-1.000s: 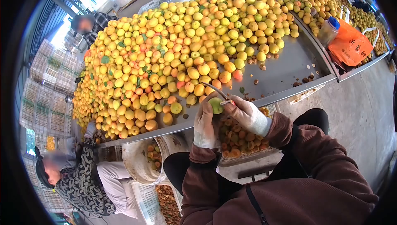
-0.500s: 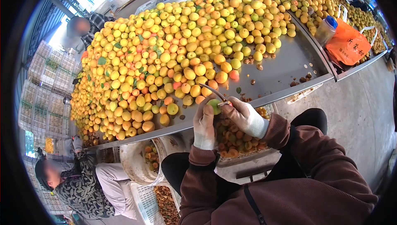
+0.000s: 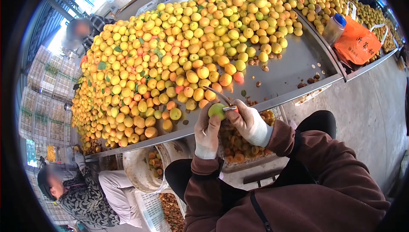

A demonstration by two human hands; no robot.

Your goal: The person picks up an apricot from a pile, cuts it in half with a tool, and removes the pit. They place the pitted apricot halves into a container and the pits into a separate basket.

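My left hand [image 3: 207, 135], in a whitish glove, is closed around a green-yellow fruit [image 3: 216, 111] just off the table's front edge. Gloved too, my right hand [image 3: 250, 123] grips a knife [image 3: 221, 95] with a curved blade and a reddish handle. The blade points up and left, and the metal near the handle is at the fruit's right side. Beyond both hands, a large heap of yellow and orange fruits [image 3: 166, 57] lies on the metal table [image 3: 294, 68].
Below the table are a crate of cut fruit [image 3: 251, 164], a white bucket [image 3: 138, 172] and a crate of brown pieces [image 3: 149, 208]. A co-worker [image 3: 91, 195] sits at lower left; others are across the table. An orange bag [image 3: 360, 42] and a jar [image 3: 333, 29] stand at right.
Both hands have shifted slightly left, and more of the green fruit and of the metal near the knife handle shows. The whole view has moved a little.
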